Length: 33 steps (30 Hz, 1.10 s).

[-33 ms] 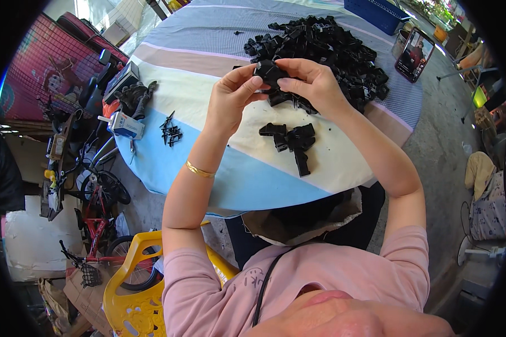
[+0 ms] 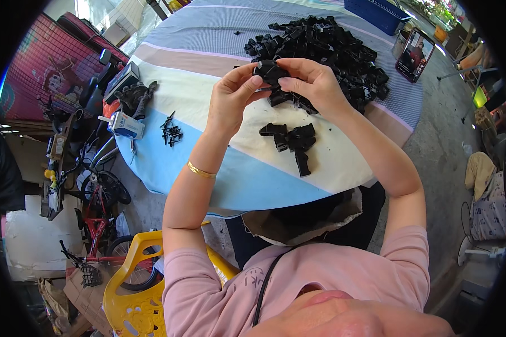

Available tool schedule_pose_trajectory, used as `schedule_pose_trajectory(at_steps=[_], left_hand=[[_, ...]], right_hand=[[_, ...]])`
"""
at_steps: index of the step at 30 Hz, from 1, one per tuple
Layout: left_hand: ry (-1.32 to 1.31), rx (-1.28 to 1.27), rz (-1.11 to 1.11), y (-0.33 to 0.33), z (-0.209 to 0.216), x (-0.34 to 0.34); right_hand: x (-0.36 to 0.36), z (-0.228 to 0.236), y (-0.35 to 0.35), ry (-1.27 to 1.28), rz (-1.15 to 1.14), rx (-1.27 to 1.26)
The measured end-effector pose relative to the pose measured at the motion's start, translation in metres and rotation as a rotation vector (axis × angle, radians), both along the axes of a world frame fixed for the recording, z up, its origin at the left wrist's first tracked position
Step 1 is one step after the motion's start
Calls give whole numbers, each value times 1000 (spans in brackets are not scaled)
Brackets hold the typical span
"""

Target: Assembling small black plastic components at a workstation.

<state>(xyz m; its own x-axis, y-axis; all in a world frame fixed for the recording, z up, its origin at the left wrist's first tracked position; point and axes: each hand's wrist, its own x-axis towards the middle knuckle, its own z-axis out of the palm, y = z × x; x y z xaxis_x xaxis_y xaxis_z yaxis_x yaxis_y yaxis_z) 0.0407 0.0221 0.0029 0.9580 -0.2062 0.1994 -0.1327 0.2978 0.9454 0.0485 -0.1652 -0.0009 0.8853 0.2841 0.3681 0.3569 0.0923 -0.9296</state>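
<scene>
Between my two hands is a black plastic part, held up in front of the near side of a large pile. My left hand pinches its left side with thumb and fingers. From the right, my right hand grips the same part between thumb and forefinger. Behind it spreads the pile of black plastic parts. Nearer to me, a small group of similar black parts lies on the striped cloth. Several thin black pieces are heaped at the left.
The round table wears a striped cloth. A small blue-and-white box and dark gloves lie at its left edge. A blue basket and a propped phone stand at the far right. A yellow chair is at lower left.
</scene>
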Motion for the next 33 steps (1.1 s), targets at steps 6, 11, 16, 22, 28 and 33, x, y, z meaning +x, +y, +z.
schedule_pose_trajectory(at_steps=[6,11,16,22,28,33], left_hand=[[-47,48,104,-8,1,-9],[-23,-126,107,-14,-1,-11],[120,-218,65,1,-4,0],[-144,424,-63,20,17,2],[-166,1071,-341,23,6,5],[-139,929,180,5,-18,23]], right_hand=[[-6,0,6,-442,-226,-205],[-2,4,12,-793,-401,-390],[4,-1,22,-995,-431,-471],[9,5,4,-791,-246,-404],[11,-13,3,-857,-180,-1210],[7,-9,5,-814,-174,-1283]])
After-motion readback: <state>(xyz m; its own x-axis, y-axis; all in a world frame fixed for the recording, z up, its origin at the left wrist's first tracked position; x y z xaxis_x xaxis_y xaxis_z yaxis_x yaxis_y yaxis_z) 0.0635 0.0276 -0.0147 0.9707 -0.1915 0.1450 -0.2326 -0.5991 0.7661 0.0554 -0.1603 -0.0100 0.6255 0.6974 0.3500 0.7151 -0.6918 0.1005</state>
